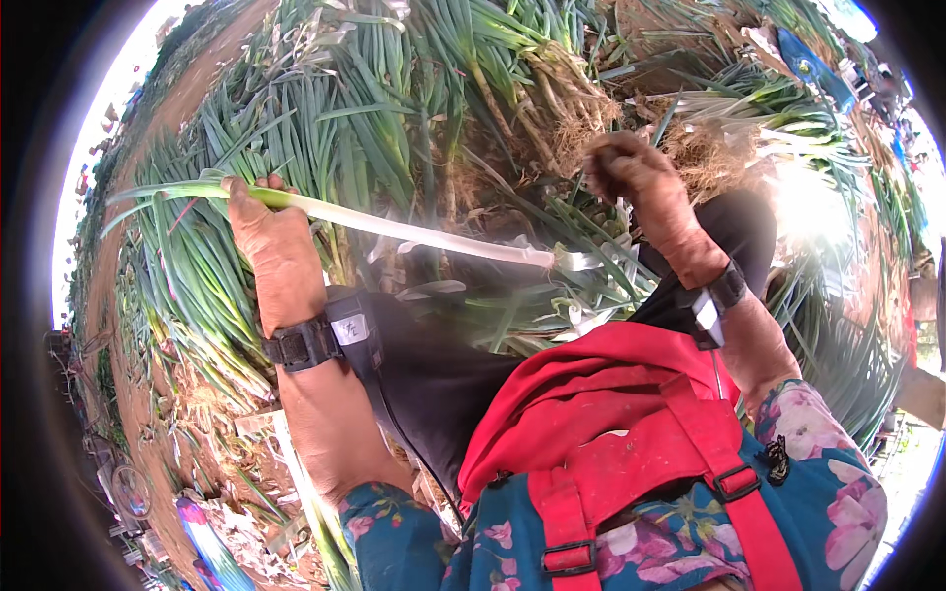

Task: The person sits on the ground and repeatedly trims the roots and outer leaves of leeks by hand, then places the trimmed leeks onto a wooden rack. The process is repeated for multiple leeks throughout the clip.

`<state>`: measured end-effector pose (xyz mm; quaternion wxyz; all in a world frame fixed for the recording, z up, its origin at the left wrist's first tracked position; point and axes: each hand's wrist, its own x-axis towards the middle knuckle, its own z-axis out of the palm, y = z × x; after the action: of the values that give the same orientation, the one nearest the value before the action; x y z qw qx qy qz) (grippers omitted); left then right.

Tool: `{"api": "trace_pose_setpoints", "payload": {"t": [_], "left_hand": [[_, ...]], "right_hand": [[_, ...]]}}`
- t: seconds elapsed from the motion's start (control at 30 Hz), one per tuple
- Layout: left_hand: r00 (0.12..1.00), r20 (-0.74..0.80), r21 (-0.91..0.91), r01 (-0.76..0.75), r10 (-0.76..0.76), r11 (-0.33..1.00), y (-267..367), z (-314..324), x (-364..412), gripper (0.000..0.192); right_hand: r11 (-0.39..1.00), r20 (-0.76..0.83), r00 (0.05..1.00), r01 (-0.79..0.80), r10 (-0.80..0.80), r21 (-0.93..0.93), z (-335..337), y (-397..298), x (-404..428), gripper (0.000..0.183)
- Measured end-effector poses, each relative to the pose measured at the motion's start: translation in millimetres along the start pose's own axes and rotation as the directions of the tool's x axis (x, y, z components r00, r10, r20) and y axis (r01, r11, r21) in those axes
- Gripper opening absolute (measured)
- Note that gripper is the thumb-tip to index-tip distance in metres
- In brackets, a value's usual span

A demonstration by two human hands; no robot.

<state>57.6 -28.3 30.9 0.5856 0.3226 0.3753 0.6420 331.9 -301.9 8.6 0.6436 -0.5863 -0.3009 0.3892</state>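
Note:
My left hand [270, 225] grips a long green onion [414, 235] near its leafy end. The white shank slants across to the right, bare and pale, and its root end hangs over the leaf litter between my knees. My right hand [635, 177] is raised beyond that root end, apart from the onion. Its fingers are curled and blurred, so whether anything is inside them is hidden. Pale peeled skins [580, 310] and loose green leaves [510, 314] lie on the ground between my legs.
Heaped unpeeled green onions [355, 125] spread ahead and to the left, with brown roots [584, 133] at their ends. More onions with pale shanks [791, 125] lie at the far right near a blue object [813, 66]. A red apron [591, 399] covers my lap.

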Motion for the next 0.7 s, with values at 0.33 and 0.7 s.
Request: {"api": "trace_pose_setpoints", "payload": {"t": [0.33, 0.7], "left_hand": [[0.983, -0.082, -0.041, 0.164, -0.166, 0.986, -32, 43, -8, 0.026], [0.999, 0.037, 0.055, -0.039, 0.037, 0.998, 7, -21, 18, 0.024]], "right_hand": [[0.123, 0.785, 0.617, 0.784, -0.046, -0.609, 118, 18, 20, 0.03], [0.524, 0.614, 0.785, 0.487, 0.088, -0.698, 11, 65, -27, 0.013]]}}
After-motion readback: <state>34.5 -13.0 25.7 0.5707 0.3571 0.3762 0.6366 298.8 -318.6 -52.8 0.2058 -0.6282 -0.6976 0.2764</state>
